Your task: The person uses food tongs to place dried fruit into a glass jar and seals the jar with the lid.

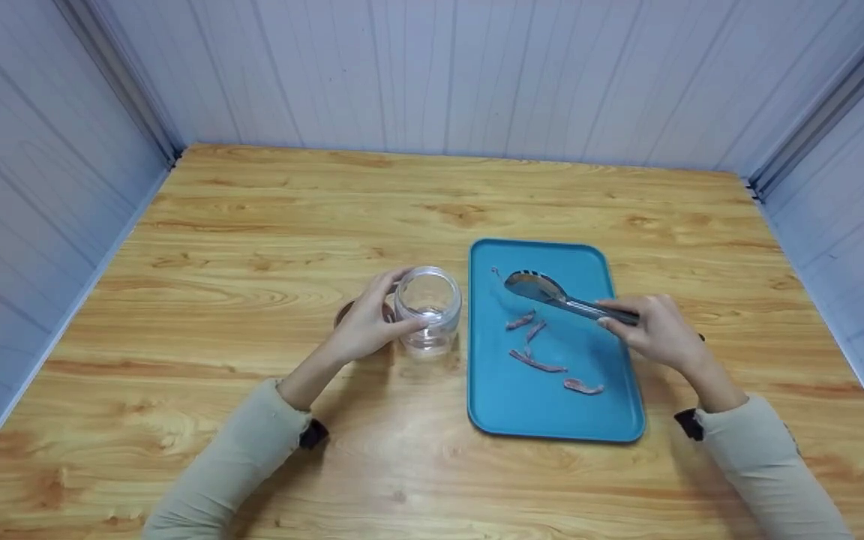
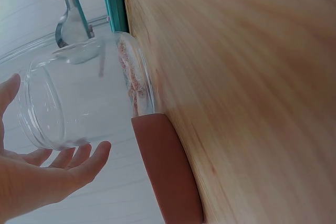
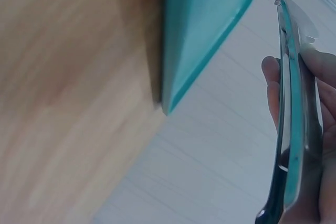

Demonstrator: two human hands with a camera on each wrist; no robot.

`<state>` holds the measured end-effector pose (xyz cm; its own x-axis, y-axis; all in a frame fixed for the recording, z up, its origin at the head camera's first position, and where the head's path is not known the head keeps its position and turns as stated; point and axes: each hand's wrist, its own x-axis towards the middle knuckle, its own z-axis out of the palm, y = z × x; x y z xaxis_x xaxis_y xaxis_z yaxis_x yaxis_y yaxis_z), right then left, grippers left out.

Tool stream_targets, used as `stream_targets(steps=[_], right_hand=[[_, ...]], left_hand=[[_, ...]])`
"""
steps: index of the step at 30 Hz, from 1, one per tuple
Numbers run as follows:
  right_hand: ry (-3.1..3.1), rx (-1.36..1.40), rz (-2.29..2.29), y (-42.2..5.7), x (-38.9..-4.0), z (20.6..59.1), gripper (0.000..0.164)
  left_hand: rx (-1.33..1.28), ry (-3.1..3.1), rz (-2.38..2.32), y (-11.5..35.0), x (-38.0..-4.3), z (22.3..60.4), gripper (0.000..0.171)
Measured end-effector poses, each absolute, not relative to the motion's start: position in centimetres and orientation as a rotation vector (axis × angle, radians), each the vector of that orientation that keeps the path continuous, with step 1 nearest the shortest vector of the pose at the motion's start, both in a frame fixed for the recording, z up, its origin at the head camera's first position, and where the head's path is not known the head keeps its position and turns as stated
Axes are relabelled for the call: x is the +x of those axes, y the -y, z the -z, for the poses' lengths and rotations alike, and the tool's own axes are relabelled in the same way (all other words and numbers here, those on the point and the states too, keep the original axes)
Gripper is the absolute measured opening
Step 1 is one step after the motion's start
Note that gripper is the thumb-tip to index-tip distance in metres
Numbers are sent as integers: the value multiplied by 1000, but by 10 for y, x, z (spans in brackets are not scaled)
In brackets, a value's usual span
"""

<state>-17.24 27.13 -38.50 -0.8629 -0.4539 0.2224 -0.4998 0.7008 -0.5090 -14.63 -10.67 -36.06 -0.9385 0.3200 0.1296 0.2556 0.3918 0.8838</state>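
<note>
My left hand (image 1: 364, 322) holds a clear jar (image 1: 443, 319) near its mouth, thumb on one side and fingers on the other. The jar stands upright on the table; reddish bits (image 2: 131, 74) show through the glass near its base in the left wrist view. My right hand (image 1: 657, 330) grips metal tongs (image 1: 589, 307) by the handle, their head above the tray's upper part. On the blue tray (image 1: 552, 416) lie several thin reddish meat strips (image 1: 537, 362). A small bit (image 1: 495, 270) shows beside the tongs' tip; whether the tongs hold it, I cannot tell.
A round reddish-brown lid (image 2: 168, 171) lies on the table just left of the jar, mostly hidden by the left hand in the head view. The tray's left rim is close to the jar. White panelled walls (image 1: 447, 75) enclose the wooden table (image 1: 289, 217) at back and sides.
</note>
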Motion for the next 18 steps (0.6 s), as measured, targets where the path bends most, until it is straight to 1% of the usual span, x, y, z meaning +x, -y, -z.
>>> stream_targets(steps=[18], right_hand=[[2577, 939, -864, -259, -167, 353, 22]], left_hand=[[523, -2577, -1606, 107, -147, 361, 70]])
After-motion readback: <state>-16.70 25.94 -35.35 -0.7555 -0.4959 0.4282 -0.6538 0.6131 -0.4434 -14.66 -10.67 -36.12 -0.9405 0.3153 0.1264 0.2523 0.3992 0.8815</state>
